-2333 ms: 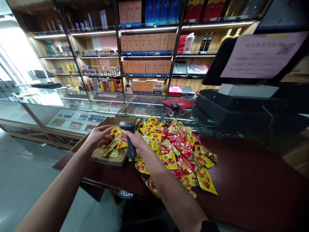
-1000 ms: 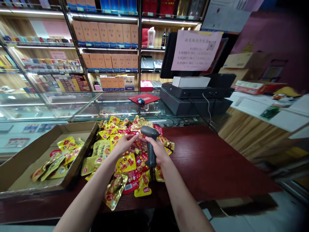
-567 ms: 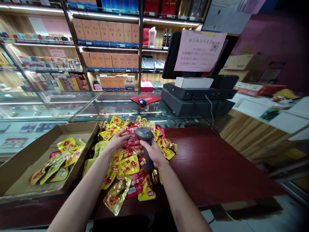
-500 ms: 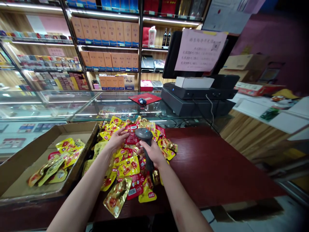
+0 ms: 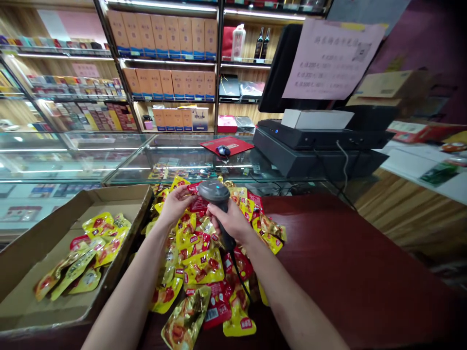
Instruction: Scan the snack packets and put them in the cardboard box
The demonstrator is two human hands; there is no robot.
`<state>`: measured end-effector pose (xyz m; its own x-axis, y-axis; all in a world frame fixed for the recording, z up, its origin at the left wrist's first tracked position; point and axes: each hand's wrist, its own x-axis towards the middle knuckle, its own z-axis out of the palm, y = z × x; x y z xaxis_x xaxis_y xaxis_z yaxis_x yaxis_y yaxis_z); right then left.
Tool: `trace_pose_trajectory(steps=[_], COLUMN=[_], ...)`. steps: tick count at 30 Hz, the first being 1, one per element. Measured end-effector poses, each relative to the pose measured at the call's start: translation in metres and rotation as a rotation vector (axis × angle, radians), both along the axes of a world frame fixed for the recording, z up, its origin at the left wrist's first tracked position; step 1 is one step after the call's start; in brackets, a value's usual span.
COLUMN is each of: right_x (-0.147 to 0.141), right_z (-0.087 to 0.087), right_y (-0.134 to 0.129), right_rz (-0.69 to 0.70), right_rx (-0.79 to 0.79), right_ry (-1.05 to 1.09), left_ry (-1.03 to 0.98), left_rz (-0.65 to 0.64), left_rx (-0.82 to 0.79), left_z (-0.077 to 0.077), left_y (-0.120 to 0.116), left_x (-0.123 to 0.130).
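Note:
My right hand [image 5: 231, 221] is wrapped round the grip of a dark grey barcode scanner [image 5: 214, 192], its head above the heap of packets and its cable hanging below. My left hand [image 5: 178, 204] pinches the edge of a red snack packet [image 5: 197, 203], just left of the scanner's head, which partly covers that packet. Beneath both hands spreads a pile of yellow, red and gold snack packets [image 5: 203, 266]. A gold packet [image 5: 187, 318] lies at the pile's near edge.
An open cardboard box [image 5: 31, 287] with several packets stands at the left. Behind are a glass counter [image 5: 164, 150], a mouse [image 5: 223, 150] on a red mat [image 5: 239, 144] and a black cash register [image 5: 314, 155]. The brown tabletop [image 5: 328, 253] extends right.
The view has moved closer and shifted slightly. The left hand has lifted the red packet a little, and the scanner's head is nearer to it. Both hands keep their hold.

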<state>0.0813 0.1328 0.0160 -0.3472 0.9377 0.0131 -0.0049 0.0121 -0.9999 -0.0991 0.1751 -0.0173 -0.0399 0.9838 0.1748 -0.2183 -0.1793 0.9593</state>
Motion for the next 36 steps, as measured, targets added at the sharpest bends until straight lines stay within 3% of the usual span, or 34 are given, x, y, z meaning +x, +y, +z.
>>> trace_pose_trajectory(steps=[6, 12, 20, 27, 36], right_x=[0.005, 0.005, -0.004, -0.002, -0.003], right_z=[0.012, 0.011, 0.004, 0.002, 0.001], right_y=[0.015, 0.006, -0.001, 0.001, 0.000], right_rz=[0.030, 0.044, 0.043, 0.015, 0.013], right_rx=[-0.009, -0.096, -0.129, -0.069, -0.075], right_ry=[-0.126, -0.101, -0.097, -0.162, -0.129], left_ry=[-0.014, -0.046, -0.035, -0.002, -0.010], left_rz=[0.082, 0.169, 0.098, 0.148, 0.124], left_rx=[-0.040, -0.074, -0.042, -0.058, -0.054], left_z=[-0.001, -0.007, -0.007, -0.008, -0.008], left_y=[0.007, 0.011, 0.010, 0.010, 0.009], left_x=[0.001, -0.005, -0.006, -0.004, -0.004])
